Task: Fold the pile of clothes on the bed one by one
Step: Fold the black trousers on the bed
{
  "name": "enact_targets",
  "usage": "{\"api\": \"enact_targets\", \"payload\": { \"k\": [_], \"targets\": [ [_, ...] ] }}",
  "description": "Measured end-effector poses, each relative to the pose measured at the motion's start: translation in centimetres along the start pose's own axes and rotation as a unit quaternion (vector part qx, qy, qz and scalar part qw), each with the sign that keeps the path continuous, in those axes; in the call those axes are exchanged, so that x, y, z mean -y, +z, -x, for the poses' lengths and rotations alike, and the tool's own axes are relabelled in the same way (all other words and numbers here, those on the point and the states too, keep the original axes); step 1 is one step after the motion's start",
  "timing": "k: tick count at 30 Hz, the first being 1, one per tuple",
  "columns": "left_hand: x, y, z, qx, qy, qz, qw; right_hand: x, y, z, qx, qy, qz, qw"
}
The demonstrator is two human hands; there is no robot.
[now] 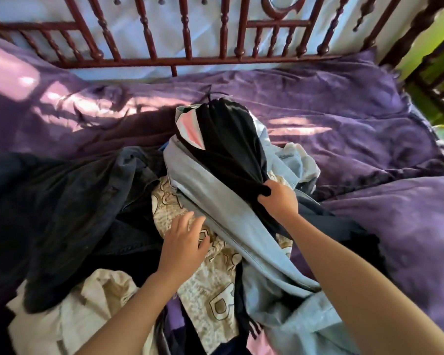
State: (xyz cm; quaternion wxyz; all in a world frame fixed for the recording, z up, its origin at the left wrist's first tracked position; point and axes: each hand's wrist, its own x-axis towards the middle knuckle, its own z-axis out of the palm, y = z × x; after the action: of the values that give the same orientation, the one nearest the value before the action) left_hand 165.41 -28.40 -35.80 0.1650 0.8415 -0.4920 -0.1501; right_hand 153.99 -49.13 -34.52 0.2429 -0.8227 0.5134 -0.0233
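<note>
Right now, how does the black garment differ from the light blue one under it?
Colour: the black garment is dark; the light blue garment is pale, denim-like. Hold: the right hand grips the black garment's bunched near end; no hand grips the light blue garment. Position: the black garment lies on top; the light blue garment runs beneath it and reaches nearer the camera. Both are unfolded.

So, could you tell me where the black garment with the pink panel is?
In the head view, the black garment lies centre, atop the pile, draped over a light blue garment; the right hand grips its near end.
</note>
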Motion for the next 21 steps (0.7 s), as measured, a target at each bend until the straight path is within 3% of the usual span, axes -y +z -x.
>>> {"api": "enact_targets", "payload": {
  "k": [8, 17, 21],
  "targets": [
    [-3.8, -5.5, 3.7, -0.013, 0.003, 0.045, 0.999, 1.9, -9.8, 8.5, -0.063, -0.125, 0.085, 0.987],
    [-6.8, -16.8, 10.3, -0.133, 0.09, 0.092, 0.983, 11.4, -23.9, 20.5, -0.216, -0.205, 0.027, 0.954],
    [-7.0, -21.8, 14.2, -0.143, 0.135, 0.114, 0.974, 16.4, -28.3, 27.0, -0.272, -0.247, -0.032, 0.93]
  ]
}}
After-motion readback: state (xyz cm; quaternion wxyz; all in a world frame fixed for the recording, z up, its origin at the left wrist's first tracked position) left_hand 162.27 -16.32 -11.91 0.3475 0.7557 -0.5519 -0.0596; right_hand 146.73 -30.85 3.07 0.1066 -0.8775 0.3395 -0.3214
